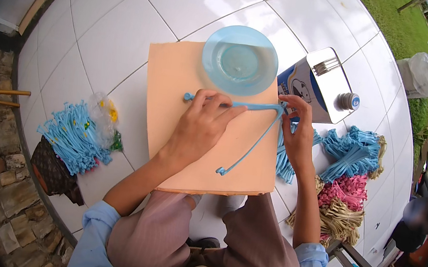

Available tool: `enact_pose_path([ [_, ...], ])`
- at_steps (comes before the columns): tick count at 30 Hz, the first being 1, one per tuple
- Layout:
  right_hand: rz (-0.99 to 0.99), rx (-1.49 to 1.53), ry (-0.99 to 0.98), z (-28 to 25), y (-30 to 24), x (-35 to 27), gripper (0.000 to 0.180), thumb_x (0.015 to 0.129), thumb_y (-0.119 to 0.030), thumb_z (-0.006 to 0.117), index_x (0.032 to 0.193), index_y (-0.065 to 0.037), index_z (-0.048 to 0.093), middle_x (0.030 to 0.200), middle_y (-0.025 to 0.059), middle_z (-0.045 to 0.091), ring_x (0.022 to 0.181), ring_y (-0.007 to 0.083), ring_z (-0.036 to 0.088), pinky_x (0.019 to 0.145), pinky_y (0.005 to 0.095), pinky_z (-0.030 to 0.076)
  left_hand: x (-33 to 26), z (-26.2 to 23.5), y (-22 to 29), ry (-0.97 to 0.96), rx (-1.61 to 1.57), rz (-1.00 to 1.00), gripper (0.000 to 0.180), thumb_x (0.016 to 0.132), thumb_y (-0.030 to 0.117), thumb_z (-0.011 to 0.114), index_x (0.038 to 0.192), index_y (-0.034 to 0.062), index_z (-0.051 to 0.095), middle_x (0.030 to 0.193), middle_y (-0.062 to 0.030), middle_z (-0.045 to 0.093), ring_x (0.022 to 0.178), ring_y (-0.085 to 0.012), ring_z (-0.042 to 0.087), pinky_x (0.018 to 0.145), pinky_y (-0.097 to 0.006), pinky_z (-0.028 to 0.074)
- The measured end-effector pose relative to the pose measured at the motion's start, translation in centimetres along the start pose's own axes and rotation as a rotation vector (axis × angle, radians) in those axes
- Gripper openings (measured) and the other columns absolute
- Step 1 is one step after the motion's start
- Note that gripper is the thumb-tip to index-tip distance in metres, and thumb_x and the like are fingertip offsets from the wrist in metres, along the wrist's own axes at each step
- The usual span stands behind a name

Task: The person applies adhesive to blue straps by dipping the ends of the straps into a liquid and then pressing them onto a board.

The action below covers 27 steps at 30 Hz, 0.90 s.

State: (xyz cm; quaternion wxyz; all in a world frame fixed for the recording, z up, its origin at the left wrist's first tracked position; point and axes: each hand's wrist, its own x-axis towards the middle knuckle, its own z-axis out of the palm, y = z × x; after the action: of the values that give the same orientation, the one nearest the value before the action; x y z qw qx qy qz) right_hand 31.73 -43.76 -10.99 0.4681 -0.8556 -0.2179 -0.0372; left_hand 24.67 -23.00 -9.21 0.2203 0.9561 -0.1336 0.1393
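A light-blue cord (261, 107) lies stretched across a peach-coloured board (176, 74) over my lap. My left hand (200, 123) rests on the board, its fingers closed on the cord near its knobbed left end. At the cord's right end my right hand (299, 131) pinches a small knot between thumb and fingers. From that knot a thin length of the same blue cord slants down toward me and ends in a small knob on the board. A clear blue plate (243, 36) sits at the board's far edge, just beyond both hands.
Right of the board stands a tin can (324, 94) with a metal cap. Nearer lie bundles of blue cords (352, 151), pink cords (344, 191) and beige cords (340, 220). Leftward are a blue cord pile (70, 136), a plastic bag (103, 113) and a dark bag (53, 163) on white tiles.
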Motion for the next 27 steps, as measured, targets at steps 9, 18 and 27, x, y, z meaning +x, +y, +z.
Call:
enact_pose_path([
  [9, -0.086, -0.065, 0.019, -1.5, -0.1, -1.7, 0.033, 0.076, 0.005, 0.06, 0.106, -0.005, 0.05, 0.091, 0.009, 0.059, 0.094, 0.0258, 0.053, 0.078, 0.0347, 0.044, -0.5, 1.3, -0.2, 0.181, -0.092, 0.062, 0.023, 0.072, 0.001, 0.065, 0.095, 0.0072, 0.063, 0.084, -0.0052, 0.054, 0.08, -0.021, 0.054, 0.067, -0.032, 0.048],
  [18, -0.269, -0.131, 0.121, -9.4, -10.6, -3.1, 0.037, 0.075, 0.003, 0.062, 0.109, -0.005, 0.048, 0.089, 0.0068, 0.063, 0.095, 0.0259, 0.05, 0.079, 0.0356, 0.042, -2.3, -6.9, 1.1, 0.344, -0.843, -0.411, 0.011, 0.088, 0.008, 0.054, 0.094, 0.0033, 0.061, 0.079, -0.0017, 0.054, 0.078, -0.0101, 0.052, 0.069, -0.026, 0.045],
  [27, -0.021, 0.147, -0.139, -15.6, -23.4, -2.2, 0.043, 0.079, -0.008, 0.063, 0.118, -0.008, 0.046, 0.074, 0.0096, 0.066, 0.061, 0.0105, 0.059, 0.058, 0.0243, 0.045, -1.2, -15.9, 11.5, 0.515, 0.301, 0.669, 0.049, 0.077, 0.008, 0.062, 0.115, 0.0357, 0.052, 0.12, -0.0005, 0.039, 0.114, -0.0218, 0.034, 0.099, -0.043, 0.032],
])
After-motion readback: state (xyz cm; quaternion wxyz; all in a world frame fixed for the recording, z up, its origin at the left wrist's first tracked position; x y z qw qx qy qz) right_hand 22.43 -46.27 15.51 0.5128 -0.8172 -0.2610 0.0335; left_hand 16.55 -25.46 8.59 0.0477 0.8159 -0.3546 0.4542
